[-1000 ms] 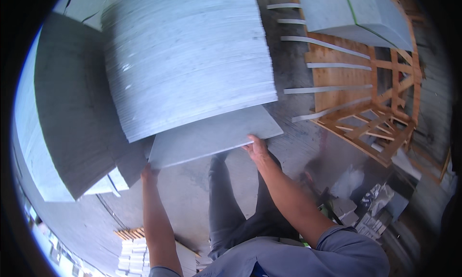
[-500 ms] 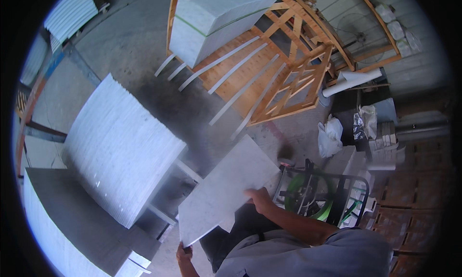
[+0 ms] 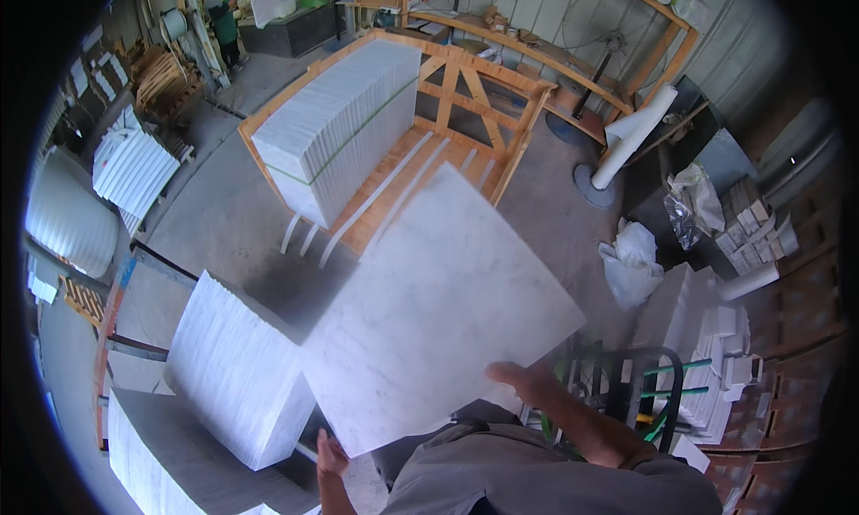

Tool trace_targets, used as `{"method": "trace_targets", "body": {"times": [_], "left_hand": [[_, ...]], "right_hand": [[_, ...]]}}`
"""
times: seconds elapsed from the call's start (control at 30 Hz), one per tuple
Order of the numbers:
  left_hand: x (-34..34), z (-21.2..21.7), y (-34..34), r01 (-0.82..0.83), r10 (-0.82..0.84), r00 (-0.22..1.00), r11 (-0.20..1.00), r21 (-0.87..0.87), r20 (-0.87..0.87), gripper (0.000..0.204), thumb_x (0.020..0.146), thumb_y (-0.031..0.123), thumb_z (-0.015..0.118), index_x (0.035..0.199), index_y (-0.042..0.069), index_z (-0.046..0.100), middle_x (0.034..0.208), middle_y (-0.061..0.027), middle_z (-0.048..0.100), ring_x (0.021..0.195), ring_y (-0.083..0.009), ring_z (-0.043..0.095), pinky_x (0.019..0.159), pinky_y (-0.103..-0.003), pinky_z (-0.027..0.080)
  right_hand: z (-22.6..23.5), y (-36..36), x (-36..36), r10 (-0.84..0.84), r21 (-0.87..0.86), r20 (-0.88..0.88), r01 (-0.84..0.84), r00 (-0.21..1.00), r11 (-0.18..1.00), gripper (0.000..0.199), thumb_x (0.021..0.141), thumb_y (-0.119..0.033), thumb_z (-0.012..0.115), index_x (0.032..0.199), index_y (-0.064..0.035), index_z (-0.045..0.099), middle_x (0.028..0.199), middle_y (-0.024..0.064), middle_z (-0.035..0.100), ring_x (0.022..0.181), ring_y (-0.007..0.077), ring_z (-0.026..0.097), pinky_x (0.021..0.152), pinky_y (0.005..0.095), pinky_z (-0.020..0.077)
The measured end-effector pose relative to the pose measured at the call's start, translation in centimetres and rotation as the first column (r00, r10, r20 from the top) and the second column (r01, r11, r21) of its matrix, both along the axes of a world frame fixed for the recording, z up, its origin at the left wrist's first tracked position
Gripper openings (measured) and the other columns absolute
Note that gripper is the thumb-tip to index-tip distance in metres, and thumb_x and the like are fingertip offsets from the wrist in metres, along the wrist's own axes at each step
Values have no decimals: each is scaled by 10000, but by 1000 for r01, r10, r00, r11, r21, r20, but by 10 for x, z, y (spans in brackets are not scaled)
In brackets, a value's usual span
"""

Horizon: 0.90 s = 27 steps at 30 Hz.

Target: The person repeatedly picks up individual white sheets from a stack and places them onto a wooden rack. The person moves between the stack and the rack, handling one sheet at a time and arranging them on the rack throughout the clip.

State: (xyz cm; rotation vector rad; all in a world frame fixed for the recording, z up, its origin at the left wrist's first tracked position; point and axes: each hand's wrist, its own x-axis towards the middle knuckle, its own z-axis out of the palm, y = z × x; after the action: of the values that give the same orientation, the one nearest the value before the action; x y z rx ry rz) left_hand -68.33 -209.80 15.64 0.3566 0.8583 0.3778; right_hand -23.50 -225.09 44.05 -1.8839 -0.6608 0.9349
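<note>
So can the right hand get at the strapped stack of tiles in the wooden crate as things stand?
Probably not: the right hand grips the marble slab, which lies between it and the strapped stack across the floor.

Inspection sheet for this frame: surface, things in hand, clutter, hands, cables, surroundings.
Surface: grey concrete floor, dusty.
Things in hand: one large white marble slab held flat, in front of the person.
Clutter: white bags, a white roll, stacked small tiles.
Hands: left hand grips the slab's near corner; right hand holds its near edge.
Cables: nothing seen.
Surroundings: wooden crate with a strapped slab stack; another slab stack at left; a person far off.
</note>
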Motion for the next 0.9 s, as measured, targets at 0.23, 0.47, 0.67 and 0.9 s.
{"method": "trace_targets", "body": {"times": [0.23, 0.47, 0.67, 0.9], "left_hand": [[211, 101, 91, -168, 144, 985, 935, 311, 100, 746, 899, 582, 439, 1403, 34, 414, 1346, -170, 529, 1206, -335, 528, 1029, -489, 407], [291, 136, 99, -215, 170, 944, 968, 134, 284, 575, 886, 341, 604, 1335, 11, 461, 1246, -168, 582, 1110, -326, 587, 957, -471, 475], [368, 129, 107, -316, 289, 929, 944, 90, 229, 661, 831, 300, 680, 1367, 3, 434, 1283, -186, 570, 1135, -356, 576, 987, -500, 455], [417, 151, 127, -353, 345, 928, 935, 41, 139, 595, 824, 233, 661, 1336, 6, 462, 1236, -166, 587, 1092, -337, 589, 956, -471, 477]], "right_hand": [[20, -37, 148, -231, -44, -147, 227, 962, 973, 357, 753, -208, 789, 1018, -5, 664, 979, 86, 669, 861, 182, 629, 749, 346, 512], [3, 4, 280, -184, 419, 52, 146, 982, 896, 422, 723, -78, 736, 1118, -6, 603, 1029, 82, 643, 935, 229, 622, 805, 364, 508], [-7, 91, 379, -134, 533, -285, 273, 949, 801, 512, 716, -53, 669, 1211, -4, 547, 1084, 78, 601, 1001, 232, 590, 855, 355, 481], [-37, 155, 460, -57, 410, -470, 275, 881, 870, 481, 741, -81, 658, 1205, -12, 551, 1083, 73, 596, 1007, 215, 587, 867, 338, 464]]}}
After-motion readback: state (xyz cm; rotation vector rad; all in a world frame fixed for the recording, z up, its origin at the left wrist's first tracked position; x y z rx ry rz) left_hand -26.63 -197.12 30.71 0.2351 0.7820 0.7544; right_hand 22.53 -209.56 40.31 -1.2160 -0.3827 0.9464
